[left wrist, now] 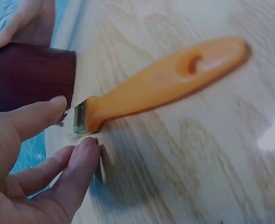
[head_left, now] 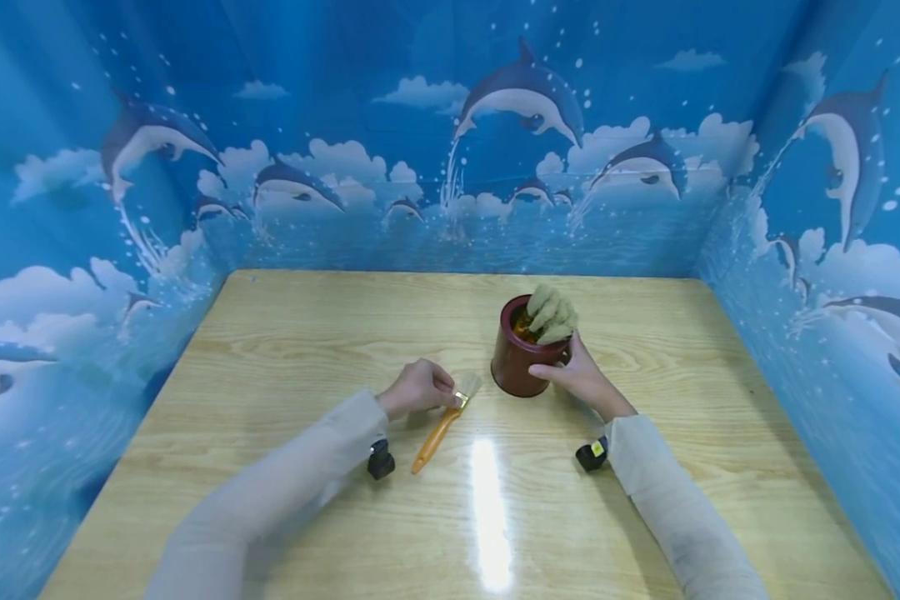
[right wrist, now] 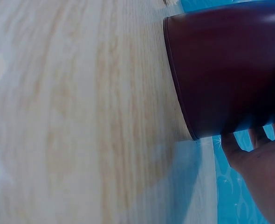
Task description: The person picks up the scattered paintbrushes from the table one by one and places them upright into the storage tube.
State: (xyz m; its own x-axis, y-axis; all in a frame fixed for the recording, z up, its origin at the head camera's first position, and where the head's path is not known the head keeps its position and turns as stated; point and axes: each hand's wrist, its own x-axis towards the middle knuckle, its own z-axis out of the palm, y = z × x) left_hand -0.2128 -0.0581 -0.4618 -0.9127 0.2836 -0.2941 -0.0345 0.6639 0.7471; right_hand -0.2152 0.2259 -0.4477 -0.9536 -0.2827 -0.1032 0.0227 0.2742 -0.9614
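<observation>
A flat paintbrush (head_left: 438, 433) with an orange handle, metal ferrule and pale bristles lies slanting on the wooden table. My left hand (head_left: 420, 388) is at its bristle end. In the left wrist view, the thumb (left wrist: 53, 108) and fingertips (left wrist: 84, 148) stand apart on either side of the ferrule (left wrist: 83, 116). With my right hand (head_left: 576, 379) I hold a dark red-brown pot (head_left: 521, 367) by its right side, thumb across the front; the other fingers are largely hidden behind it. Out of the pot sticks a beige, lobed bundle (head_left: 551, 315), beside something amber inside.
The wood-grain table (head_left: 330, 325) has a bright light reflection (head_left: 489, 517) near its front middle. A blue dolphin-print curtain (head_left: 390, 208) encloses the back and both sides. Small black wrist cameras (head_left: 380, 460) hang below each sleeve.
</observation>
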